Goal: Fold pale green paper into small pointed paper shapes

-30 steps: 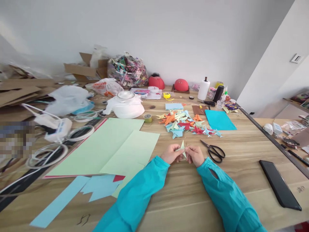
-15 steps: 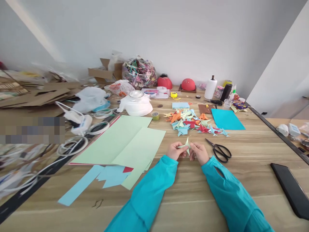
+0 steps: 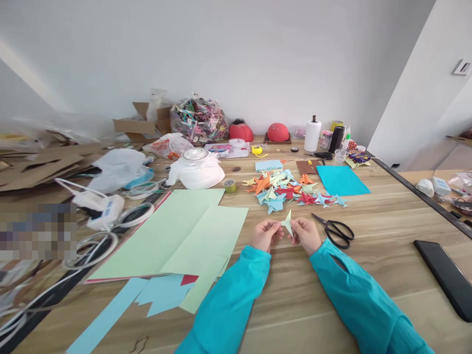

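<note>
A small pale green origami crane is held between my two hands over the table's middle. My left hand pinches its left point with thumb and forefinger. On the other side, my right hand grips the right part, its fingers partly covering the paper. Just beyond lies a pile of folded paper cranes in orange, red, blue and green. Black-handled scissors rest close to the right of my right hand.
Pale green sheets and blue paper strips lie at left. A turquoise sheet is behind the scissors, and a black phone is at far right. White cables coil along the left edge; a thread spool stands mid-table.
The camera view has turned slightly, so most things sit further left. The crane has been turned in my fingers; my left hand now holds nearer its left tip.
</note>
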{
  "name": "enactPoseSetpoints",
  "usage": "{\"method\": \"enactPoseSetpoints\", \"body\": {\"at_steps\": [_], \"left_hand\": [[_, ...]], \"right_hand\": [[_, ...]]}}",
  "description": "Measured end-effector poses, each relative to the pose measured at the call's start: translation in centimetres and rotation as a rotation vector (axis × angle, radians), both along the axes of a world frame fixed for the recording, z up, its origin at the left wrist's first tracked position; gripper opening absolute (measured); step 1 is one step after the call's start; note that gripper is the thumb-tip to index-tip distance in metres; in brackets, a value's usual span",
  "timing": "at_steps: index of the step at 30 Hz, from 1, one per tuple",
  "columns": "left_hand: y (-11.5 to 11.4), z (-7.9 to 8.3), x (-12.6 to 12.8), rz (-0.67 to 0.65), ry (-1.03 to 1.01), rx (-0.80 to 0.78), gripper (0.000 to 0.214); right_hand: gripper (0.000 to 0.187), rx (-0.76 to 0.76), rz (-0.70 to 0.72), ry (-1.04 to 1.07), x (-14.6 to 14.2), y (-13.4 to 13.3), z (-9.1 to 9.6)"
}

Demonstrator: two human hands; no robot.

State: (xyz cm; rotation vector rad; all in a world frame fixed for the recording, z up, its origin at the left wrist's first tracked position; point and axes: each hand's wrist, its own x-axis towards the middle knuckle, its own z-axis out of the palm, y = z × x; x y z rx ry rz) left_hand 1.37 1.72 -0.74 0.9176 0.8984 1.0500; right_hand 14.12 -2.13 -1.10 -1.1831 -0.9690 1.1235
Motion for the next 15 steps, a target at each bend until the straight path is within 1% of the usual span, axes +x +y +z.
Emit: {"method": "enactPoseSetpoints", "body": {"at_steps": [3, 5, 9, 15], "left_hand": [[0.22, -0.11, 0.1, -0.008, -0.05, -0.028, 0.04], [0.29, -0.07, 0.17, -0.043, -0.064, -0.043, 0.041], [0.08, 0.19, 0.12, -0.154, -0.004, 0.015, 0.038], [-0.19, 0.23, -0.07, -0.162, 0.06, 0.076, 0.037]], "right_hand": [[0.041, 0.016, -0.002, -0.015, -0.05, -0.07, 0.04], [0.04, 0.029, 0.018, -0.031, -0.07, -0.17, 0.16], [0.039, 0.036, 0.062, -0.054, -0.21, -0.33, 0.56], [0.039, -0.016, 0.123, 0.035, -0.05, -0.16, 0.58]]}}
